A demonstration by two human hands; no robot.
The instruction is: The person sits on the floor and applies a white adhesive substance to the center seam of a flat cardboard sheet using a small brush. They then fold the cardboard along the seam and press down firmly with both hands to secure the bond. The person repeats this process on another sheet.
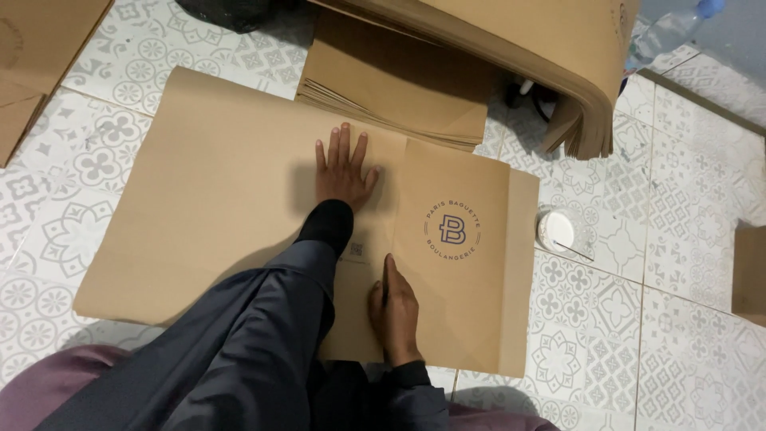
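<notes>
A large sheet of brown kraft paper (207, 207) lies flat on the patterned tile floor. Its right part is folded over into a panel (463, 271) printed with a round dark logo. My left hand (343, 172) lies flat on the sheet, fingers spread, just left of the fold's edge. My right hand (393, 307) rests edge-on along the lower part of that fold line, fingers held together, pressing on the paper. Both arms wear dark sleeves.
A stack of flat brown sheets (399, 80) sits beyond the work sheet, with a thick curved pile of paper (558, 48) over it at top right. A small round white container (556, 230) stands right of the panel. Cardboard (32, 56) lies top left; a plastic bottle (670, 32) top right.
</notes>
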